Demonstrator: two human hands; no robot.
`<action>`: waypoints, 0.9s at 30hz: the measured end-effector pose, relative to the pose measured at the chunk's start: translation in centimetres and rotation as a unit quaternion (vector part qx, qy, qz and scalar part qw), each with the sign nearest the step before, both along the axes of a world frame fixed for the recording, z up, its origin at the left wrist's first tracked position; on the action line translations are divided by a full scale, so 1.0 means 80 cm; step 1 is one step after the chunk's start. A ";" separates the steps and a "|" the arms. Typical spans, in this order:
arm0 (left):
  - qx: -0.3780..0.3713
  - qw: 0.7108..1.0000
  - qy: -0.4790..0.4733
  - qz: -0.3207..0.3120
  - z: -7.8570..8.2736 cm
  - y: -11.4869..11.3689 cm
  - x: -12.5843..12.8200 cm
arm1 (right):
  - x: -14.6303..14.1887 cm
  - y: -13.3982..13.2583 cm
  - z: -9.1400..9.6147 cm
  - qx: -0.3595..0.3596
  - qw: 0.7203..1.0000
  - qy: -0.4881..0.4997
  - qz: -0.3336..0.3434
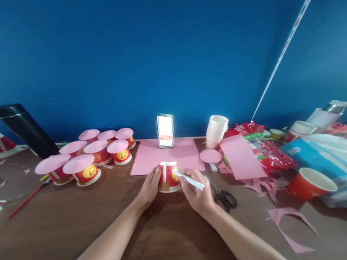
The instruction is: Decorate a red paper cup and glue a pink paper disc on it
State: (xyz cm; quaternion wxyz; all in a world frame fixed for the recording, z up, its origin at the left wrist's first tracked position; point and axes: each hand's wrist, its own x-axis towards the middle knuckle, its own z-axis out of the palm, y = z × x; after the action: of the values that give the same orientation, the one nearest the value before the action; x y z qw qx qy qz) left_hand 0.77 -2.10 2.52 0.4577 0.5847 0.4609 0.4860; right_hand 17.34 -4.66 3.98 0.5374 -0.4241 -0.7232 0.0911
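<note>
- A pink sheet (150, 157) lay on a brown table (158, 239) against a blue wall (140, 48).
- A red paper cup (169, 180), rim down, was at the near edge of the pink sheet, between the person's two hands.
- The left hand (149, 187) gripped the cup's left side, fingers curved against it.
- The right hand (199, 191), on the cup's other side, pinched a slim white stick (192, 181) — its tip pointed at the cup's side, though I could not tell whether it touched.
- Left of the pink sheet, eight upturned red cups (89, 175) stood close together, each topped with a wide pink disc (95, 146).
- Farther left of the sheet, a black bottle (28, 129) leaned at a slant in the view.
- Just beyond the sheet's right side stood a tall stack of white cups (216, 131), nested one inside another.
- Well to the right of the sheet, an orange cup (303, 186) stood mouth up — its pale inside partly showing — near red packets (276, 155) whose contents were unclear.
- Scissors (226, 199) lay right of the sheet, nearer the person.
</note>
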 end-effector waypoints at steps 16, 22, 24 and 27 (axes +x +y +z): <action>0.002 1.000 -0.002 0.026 0.000 0.000 0.001 | 0.004 0.004 -0.003 0.005 1.000 0.008 -0.012; -0.008 0.999 0.010 0.033 -0.001 0.000 0.001 | 0.005 0.003 -0.001 0.006 1.000 0.005 -0.010; -0.007 0.999 0.015 0.038 -0.002 0.000 0.001 | 0.005 0.003 -0.002 0.006 1.000 0.002 -0.010; -0.005 0.999 0.020 0.045 -0.004 0.000 0.001 | 0.005 0.002 -0.001 0.001 1.000 -0.005 -0.008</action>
State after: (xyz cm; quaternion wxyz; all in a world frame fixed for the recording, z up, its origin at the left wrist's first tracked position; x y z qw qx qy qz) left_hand 0.82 -2.07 2.23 0.4290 0.5708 0.4977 0.4923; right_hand 17.75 -4.51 3.89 0.5345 -0.4297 -0.7229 0.0843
